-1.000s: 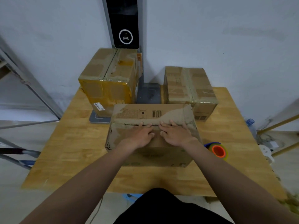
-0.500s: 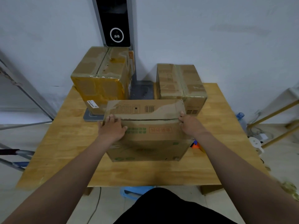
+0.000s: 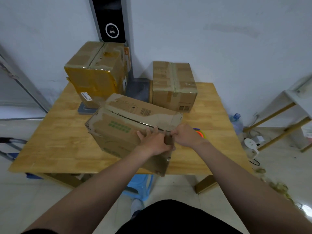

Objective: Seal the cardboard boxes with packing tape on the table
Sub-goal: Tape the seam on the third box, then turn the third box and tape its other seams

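Pale wall, wood-strip desk (image 3: 50, 149) w/ a smooth finish. Half a sec ago the box (image 3: 118, 132) sat square to the desk w/ one hand at each end. Now it's swung diagonal, its near-right corner hanging past the desk's near edge, and both hands meet at the right end of the top seam (image 3: 135, 119). Left hand (image 3: 152, 142): fingers (image 3: 148, 131) laid flat, pressing the flap. Right hand (image 3: 185, 135): fingers (image 3: 173, 132) curled at the seam end; can't tell if they pinch anything. The seam still shows a dark gap, so prob. lining up for taping; the tape roll (image 3: 200, 133) lies untouched just right of the box. Cardboard is scuffed and dented, w/ old tape patches, green print and a barcode. Far boxes (image 3: 173, 85) wear glossy tape.
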